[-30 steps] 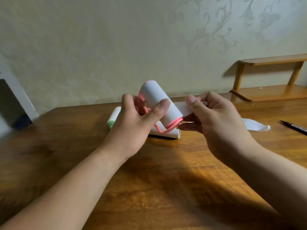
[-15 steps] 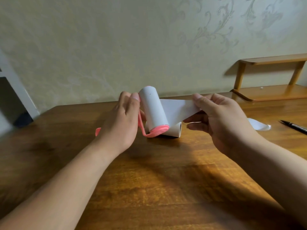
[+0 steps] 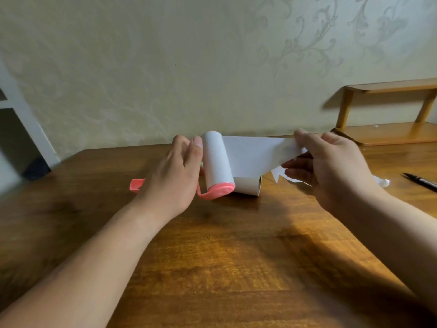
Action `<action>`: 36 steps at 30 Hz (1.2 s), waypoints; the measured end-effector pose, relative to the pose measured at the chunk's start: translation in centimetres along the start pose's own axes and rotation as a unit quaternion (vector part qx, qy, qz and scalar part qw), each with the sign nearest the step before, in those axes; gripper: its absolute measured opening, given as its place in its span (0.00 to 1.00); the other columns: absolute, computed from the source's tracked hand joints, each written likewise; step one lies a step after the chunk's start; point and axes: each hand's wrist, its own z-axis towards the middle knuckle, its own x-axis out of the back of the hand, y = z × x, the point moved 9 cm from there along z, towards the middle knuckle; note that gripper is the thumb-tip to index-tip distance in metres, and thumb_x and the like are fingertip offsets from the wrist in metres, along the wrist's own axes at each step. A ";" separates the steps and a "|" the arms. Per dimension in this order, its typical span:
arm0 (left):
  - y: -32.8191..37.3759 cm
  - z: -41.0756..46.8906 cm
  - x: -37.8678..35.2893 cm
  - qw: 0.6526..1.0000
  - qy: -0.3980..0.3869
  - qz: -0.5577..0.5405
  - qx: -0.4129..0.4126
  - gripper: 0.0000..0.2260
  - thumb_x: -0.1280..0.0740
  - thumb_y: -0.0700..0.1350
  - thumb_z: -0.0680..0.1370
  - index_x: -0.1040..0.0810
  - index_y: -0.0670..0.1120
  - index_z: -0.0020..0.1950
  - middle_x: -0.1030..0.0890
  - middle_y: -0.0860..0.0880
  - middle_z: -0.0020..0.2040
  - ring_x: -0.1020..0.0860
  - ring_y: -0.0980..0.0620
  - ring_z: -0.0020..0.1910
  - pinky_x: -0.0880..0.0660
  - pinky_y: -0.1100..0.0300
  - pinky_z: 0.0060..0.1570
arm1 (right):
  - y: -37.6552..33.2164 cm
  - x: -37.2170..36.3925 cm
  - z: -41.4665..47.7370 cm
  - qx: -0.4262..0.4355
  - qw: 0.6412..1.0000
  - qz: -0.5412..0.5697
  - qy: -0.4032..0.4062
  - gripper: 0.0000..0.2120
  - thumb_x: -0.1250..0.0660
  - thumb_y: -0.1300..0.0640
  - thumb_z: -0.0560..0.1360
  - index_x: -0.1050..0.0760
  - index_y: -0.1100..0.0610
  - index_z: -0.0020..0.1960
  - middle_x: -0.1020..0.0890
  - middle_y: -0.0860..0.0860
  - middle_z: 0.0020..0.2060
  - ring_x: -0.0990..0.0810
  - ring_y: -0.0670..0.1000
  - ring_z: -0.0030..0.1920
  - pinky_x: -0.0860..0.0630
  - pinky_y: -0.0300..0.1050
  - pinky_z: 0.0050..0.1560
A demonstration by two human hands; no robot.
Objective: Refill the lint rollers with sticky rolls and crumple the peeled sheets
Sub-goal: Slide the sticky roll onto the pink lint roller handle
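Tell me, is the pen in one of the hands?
No. The pen lies on the table at the far right, while the right hand pinches the sheet and the left hand holds the roller.

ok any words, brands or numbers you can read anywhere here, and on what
None can be read.
Pink lint roller: plain white roll, no print.
Peeled sheet: blank.
Spare roll on the table: no label showing.
Pen: any marking is too small and blurred to read.
Wallpaper: ornament only, no letters.
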 end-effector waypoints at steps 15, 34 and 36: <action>-0.8 -0.1 0.0 1.000 0.002 0.019 -0.007 0.20 0.47 0.69 0.86 0.32 0.55 0.49 0.22 0.52 0.42 0.21 0.66 0.37 0.35 0.55 0.33 | -0.4 2.1 1.3 0.009 0.999 -0.019 0.046 0.12 0.32 0.47 0.86 0.23 0.57 0.56 0.15 0.59 0.46 0.11 0.49 0.33 0.16 0.41 0.35; 0.9 -1.3 -1.7 0.999 -0.032 -0.012 -0.035 0.22 0.46 0.74 0.80 0.31 0.55 0.49 0.20 0.60 0.39 0.23 0.67 0.38 0.35 0.54 0.35 | 0.6 -2.1 -0.1 -0.011 0.991 -0.053 -0.126 0.06 0.34 0.55 0.78 0.21 0.54 0.44 0.25 0.58 0.47 0.25 0.59 0.48 0.24 0.46 0.42; 1.3 -1.5 -2.0 0.998 -0.042 -0.021 -0.043 0.22 0.46 0.73 0.80 0.31 0.55 0.50 0.21 0.69 0.40 0.23 0.65 0.38 0.35 0.54 0.35 | 0.6 -3.1 -0.6 0.008 0.978 -0.096 -0.187 0.22 0.28 0.41 0.74 0.18 0.58 0.56 0.20 0.55 0.49 0.21 0.53 0.50 0.24 0.48 0.48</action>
